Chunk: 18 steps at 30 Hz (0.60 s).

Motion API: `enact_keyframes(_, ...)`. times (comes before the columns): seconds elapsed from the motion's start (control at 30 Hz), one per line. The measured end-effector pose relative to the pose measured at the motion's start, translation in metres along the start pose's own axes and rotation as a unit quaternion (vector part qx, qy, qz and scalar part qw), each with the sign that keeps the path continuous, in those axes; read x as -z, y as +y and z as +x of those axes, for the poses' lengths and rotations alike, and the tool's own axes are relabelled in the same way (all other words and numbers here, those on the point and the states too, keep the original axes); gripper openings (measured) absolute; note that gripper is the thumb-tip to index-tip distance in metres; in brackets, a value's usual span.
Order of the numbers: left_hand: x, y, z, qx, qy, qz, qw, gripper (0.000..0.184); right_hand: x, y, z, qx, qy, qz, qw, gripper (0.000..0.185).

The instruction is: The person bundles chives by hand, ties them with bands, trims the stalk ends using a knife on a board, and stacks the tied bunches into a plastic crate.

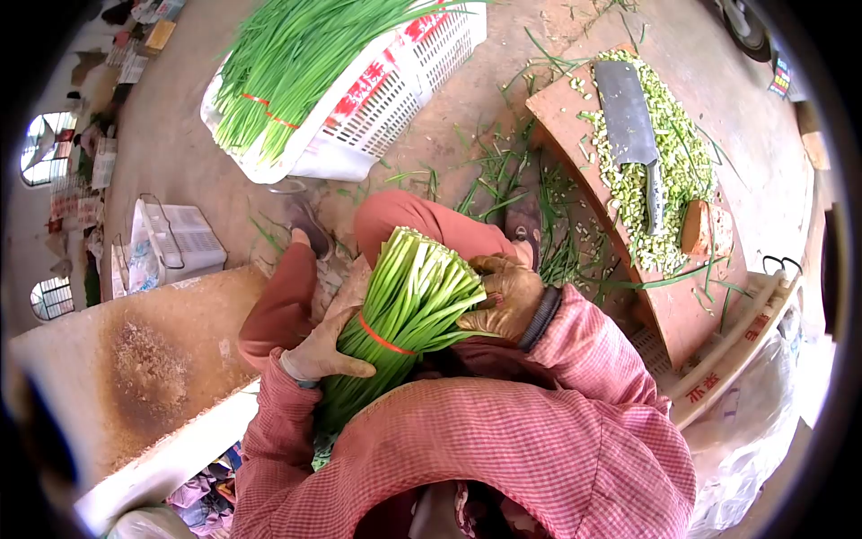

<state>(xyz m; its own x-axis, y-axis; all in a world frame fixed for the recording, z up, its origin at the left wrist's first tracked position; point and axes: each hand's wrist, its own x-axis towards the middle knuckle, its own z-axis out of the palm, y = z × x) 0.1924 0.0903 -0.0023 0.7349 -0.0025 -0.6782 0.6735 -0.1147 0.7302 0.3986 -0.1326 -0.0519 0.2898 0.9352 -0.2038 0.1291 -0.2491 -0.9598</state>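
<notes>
A thick bundle of garlic chives [395,310] lies across my lap, its pale cut ends turned up and away from me. An orange-red band [384,336] goes round its middle. My left hand [328,350], in a tan glove, is closed round the bundle's left side beside the band. At the cut ends on the right is my right hand [508,296], in a stained glove, with its fingers curled on a few stalks that stick out sideways. The far fingertips of my left hand are hidden behind the bundle.
A white basket [395,99] holds more banded chives [296,63]. On the right, a cleaver [627,112] lies on chopped stalk ends [673,216] on a brown board [575,135]. A white crate [736,359] stands near my right elbow, a stained slab [180,359] at left.
</notes>
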Motion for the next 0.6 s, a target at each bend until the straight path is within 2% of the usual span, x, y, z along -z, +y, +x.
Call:
enact_keyframes(0.03,-0.003,0.001,-0.002,-0.003,-0.004,-0.053,0.999,0.091,-0.025,0.03,0.01,0.016,0.005,0.218,0.976,0.033)
enact_keyframes(0.07,-0.004,0.002,-0.002,-0.009,-0.008,-0.105,0.994,0.09,-0.027,0.018,0.011,-0.01,0.01,0.397,0.918,0.032)
enact_keyframes(0.13,-0.006,0.001,-0.005,-0.052,0.009,-0.07,0.996,0.088,-0.019,0.001,0.01,0.011,0.006,0.502,0.865,0.03)
enact_keyframes(0.17,-0.008,-0.001,-0.007,-0.085,0.022,-0.037,0.995,0.086,-0.015,0.003,0.011,0.049,0.002,0.452,0.891,0.028)
enact_keyframes(0.23,-0.012,-0.007,-0.01,-0.091,0.044,-0.015,0.995,0.084,-0.006,0.007,0.012,0.124,0.006,0.348,0.929,0.024)
enact_keyframes(0.27,-0.014,-0.008,-0.011,-0.091,0.063,0.009,0.994,0.083,0.0,0.005,0.01,0.198,0.019,0.082,0.977,0.029)
enact_keyframes(0.33,-0.016,-0.009,-0.016,-0.096,0.072,0.024,0.992,0.082,0.005,-0.003,0.012,0.275,0.052,-0.168,0.945,0.024)
enact_keyframes(0.37,-0.016,-0.009,-0.018,-0.094,0.08,0.04,0.992,0.082,0.011,0.01,0.016,0.278,0.051,-0.174,0.943,0.024)
enact_keyframes(0.4,-0.016,-0.008,-0.021,-0.101,0.085,0.039,0.991,0.082,0.021,0.038,0.023,0.066,0.007,0.234,0.97,0.018)
enact_keyframes(0.43,-0.016,-0.009,-0.024,-0.129,0.098,0.065,0.985,0.082,0.034,0.029,0.025,0.2,0.088,0.078,0.973,0.012)
enact_keyframes(0.47,-0.016,-0.01,-0.027,-0.156,0.111,0.091,0.977,0.082,0.048,0.021,0.026,0.3,0.211,-0.088,0.926,0.01)
enact_keyframes(0.5,-0.018,-0.013,-0.03,-0.159,0.115,0.091,0.976,0.082,0.077,0.022,0.018,0.149,0.263,0.03,0.953,0.012)
enact_keyframes(0.53,-0.019,-0.018,-0.034,-0.152,0.108,0.015,0.982,0.082,0.113,0.025,0.002,0.122,0.334,-0.135,0.925,0.01)
enact_keyframes(0.57,-0.02,-0.022,-0.039,-0.143,0.103,-0.061,0.982,0.082,0.148,0.028,-0.014,0.06,0.404,-0.316,0.857,0.009)
enact_keyframes(0.6,-0.018,-0.027,-0.045,-0.147,0.113,-0.061,0.981,0.082,0.184,0.031,-0.031,-0.011,0.458,-0.449,0.767,0.011)
